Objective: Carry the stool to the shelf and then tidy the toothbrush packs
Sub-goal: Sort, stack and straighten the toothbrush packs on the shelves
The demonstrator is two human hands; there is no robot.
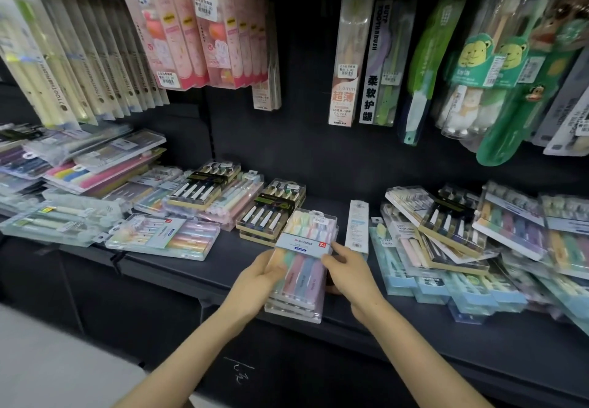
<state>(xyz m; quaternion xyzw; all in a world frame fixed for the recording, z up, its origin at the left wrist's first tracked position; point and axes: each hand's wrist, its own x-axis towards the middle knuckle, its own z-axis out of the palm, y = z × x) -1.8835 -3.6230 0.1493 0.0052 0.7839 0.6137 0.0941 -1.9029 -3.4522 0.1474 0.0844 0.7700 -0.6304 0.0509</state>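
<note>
Both hands hold a stack of pastel toothbrush packs (304, 257) over the dark shelf (236, 261), near picture centre. The left hand (259, 275) grips the stack's left long edge, thumb on the top face and fingers curled under. The right hand (349, 275) pinches the right long edge, thumb just beside the white label band. The stack's long axis runs from 6 to 12 o'clock, tilted slightly toward 1 o'clock. Its near end lies close to the shelf's front edge. Whether the stack rests on the shelf cannot be told.

Clearances around the stack:
- 9 o'clock: a bare strip of shelf, bounded farther out by a flat pastel pack (162, 235).
- 11 o'clock: stacked black-and-gold packs (271, 216), just beside the stack's far left corner.
- 1 o'clock: a narrow white box (358, 227), just beside the right hand's fingers.
- 3 o'clock: a loose heap of packs (452, 248), with packs lying askew across each other.
- 5 o'clock: bare shelf along the front edge.

At 10 o'clock, well apart, a second heap (83, 165) lies at the shelf's left end. Above, at 11 o'clock, pink packs (191, 24) hang in rows; green packs (497, 66) hang at 2 o'clock.
</note>
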